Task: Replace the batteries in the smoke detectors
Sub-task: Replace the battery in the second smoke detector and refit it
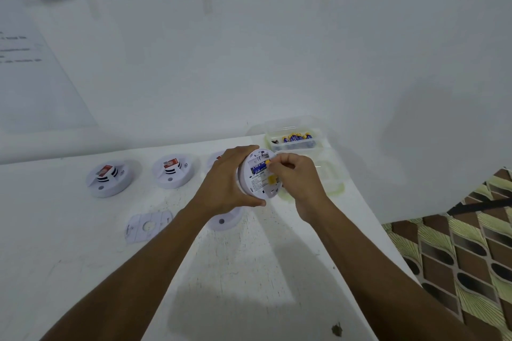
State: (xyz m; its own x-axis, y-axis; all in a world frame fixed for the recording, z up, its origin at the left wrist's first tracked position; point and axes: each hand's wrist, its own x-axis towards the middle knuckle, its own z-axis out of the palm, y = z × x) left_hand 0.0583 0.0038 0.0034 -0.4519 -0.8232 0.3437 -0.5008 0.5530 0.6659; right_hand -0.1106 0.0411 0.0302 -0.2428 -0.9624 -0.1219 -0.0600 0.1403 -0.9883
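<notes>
My left hand [225,180] grips a round white smoke detector [260,187] by its rim, held above the table with its back turned toward me. A blue battery [258,170] with a yellow end sits in its open compartment. My right hand [297,174] pinches at the yellow end of that battery with thumb and fingertips. Two more white detectors [109,178] [174,171] lie on the table to the left, each with a red sticker on top. Another detector [224,220] lies partly hidden under my left wrist.
A clear plastic box [293,137] holding several blue-and-yellow batteries stands at the table's back right, a second clear container [329,174] in front of it. A flat white mounting plate [148,227] lies near my left forearm. The table edge [388,232] runs diagonally on the right, patterned floor beyond.
</notes>
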